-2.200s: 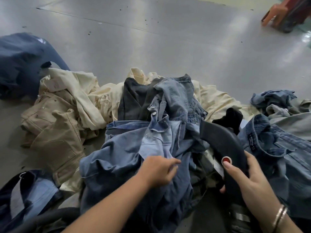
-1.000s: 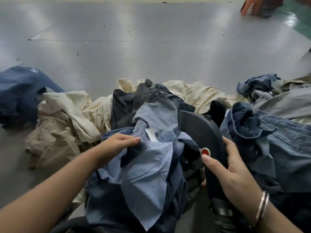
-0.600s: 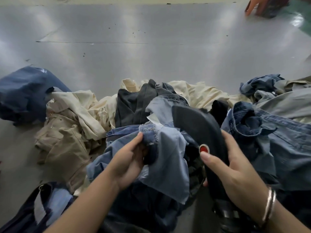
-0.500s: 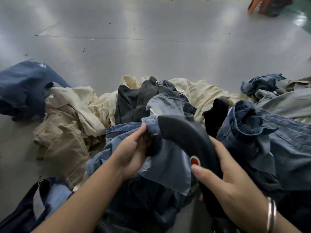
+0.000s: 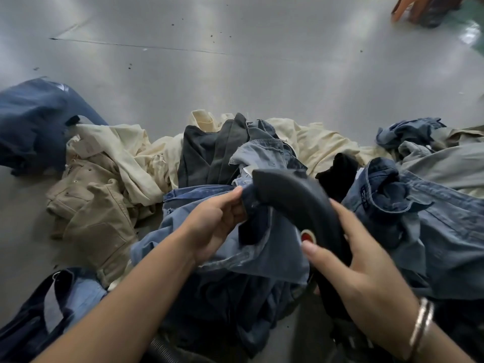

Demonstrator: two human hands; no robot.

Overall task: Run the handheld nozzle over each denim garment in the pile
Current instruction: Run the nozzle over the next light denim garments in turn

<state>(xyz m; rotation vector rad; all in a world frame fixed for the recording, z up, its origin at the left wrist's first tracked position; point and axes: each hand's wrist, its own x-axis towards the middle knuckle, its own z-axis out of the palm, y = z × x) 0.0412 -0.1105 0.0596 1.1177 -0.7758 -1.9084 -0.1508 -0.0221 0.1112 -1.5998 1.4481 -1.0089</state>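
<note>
A pile of denim and other garments lies on the grey floor. My left hand (image 5: 217, 226) grips a fold of a light blue denim garment (image 5: 272, 255) at the middle of the pile. My right hand (image 5: 351, 268) holds the black curved handheld nozzle (image 5: 293, 197) by its handle, thumb just below a red button (image 5: 308, 236). The nozzle's mouth presses against the denim right beside my left fingers. A ribbed black hose (image 5: 167, 351) runs under my left forearm. A darker blue denim garment (image 5: 429, 231) lies to the right.
Cream and tan garments (image 5: 110, 179) lie at the left, a dark grey one (image 5: 209, 155) behind the blue denim. A navy bundle (image 5: 34, 124) sits far left, another denim piece (image 5: 52, 310) at lower left. Another person's hand (image 5: 403, 6) shows at top right. Bare grey floor (image 5: 235, 69) stretches beyond.
My left hand gathered the light denim and bunched it up. The nozzle swung left and down onto that fold, next to my left fingers.
</note>
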